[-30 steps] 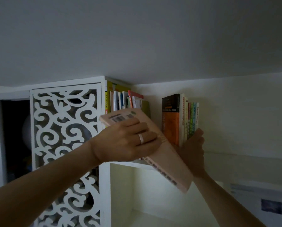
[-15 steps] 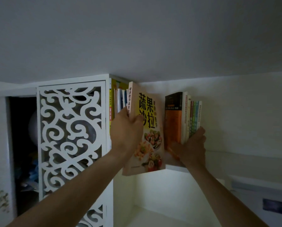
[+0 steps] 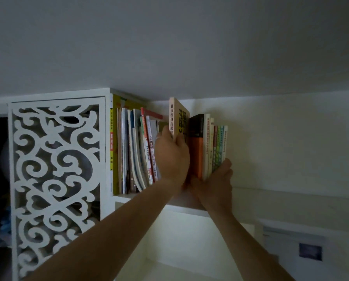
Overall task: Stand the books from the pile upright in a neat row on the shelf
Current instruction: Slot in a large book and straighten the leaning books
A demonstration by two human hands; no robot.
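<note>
The left hand grips the cookbook, upright, nearly seated beside the orange book. The right hand braces that standing row, fingers straight. The pile is out of view.

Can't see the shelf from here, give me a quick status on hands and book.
Left hand grips pink book, upright beside orange book. Right hand braces right-hand row. Nothing blocking the gap.
</note>
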